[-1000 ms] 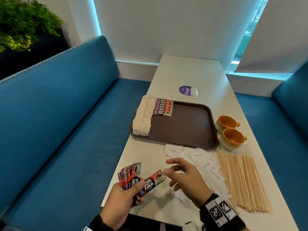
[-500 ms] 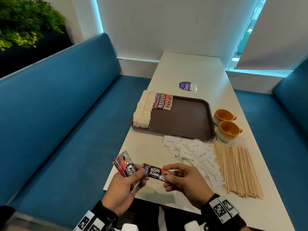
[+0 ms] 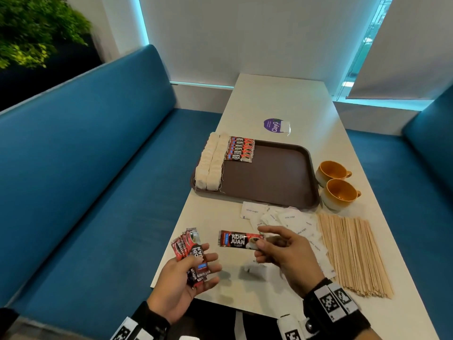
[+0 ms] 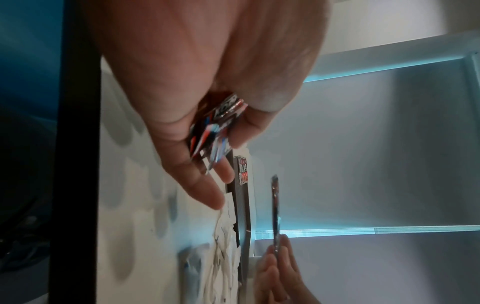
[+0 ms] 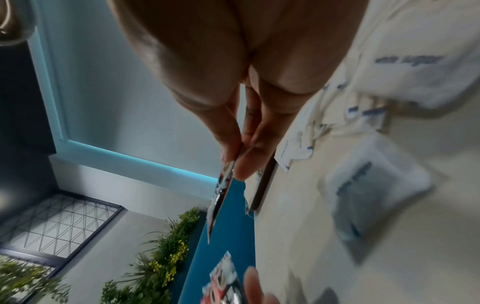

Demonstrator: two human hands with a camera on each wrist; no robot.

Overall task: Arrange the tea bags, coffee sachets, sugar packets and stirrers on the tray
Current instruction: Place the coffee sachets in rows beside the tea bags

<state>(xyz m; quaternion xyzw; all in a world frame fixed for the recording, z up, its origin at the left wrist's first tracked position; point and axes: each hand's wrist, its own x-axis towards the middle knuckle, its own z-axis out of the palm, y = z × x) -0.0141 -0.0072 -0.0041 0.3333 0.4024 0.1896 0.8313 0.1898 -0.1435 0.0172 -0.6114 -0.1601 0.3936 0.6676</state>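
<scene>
My left hand point(image 3: 193, 271) holds a fanned bunch of red coffee sachets point(image 3: 192, 253) over the table's near left edge; the bunch point(image 4: 215, 131) shows in the left wrist view too. My right hand point(image 3: 262, 241) pinches one coffee sachet point(image 3: 239, 239) by its right end, level above the table; it appears edge-on point(image 5: 221, 191) in the right wrist view. The brown tray point(image 3: 274, 177) carries two rows of tea bags point(image 3: 210, 163) on its left and a stack of coffee sachets point(image 3: 241, 148) beside them. White sugar packets point(image 3: 289, 219) and wooden stirrers point(image 3: 353, 251) lie on the table.
Two orange cups point(image 3: 335, 182) stand right of the tray. A purple sticker point(image 3: 274, 125) lies beyond it. Blue benches point(image 3: 85, 180) run along both sides of the white table point(image 3: 282, 99). A plant point(image 3: 29, 30) is at far left.
My right hand took one sachet from the left hand's bunch and drew it away to the right and up. The left hand kept the other sachets.
</scene>
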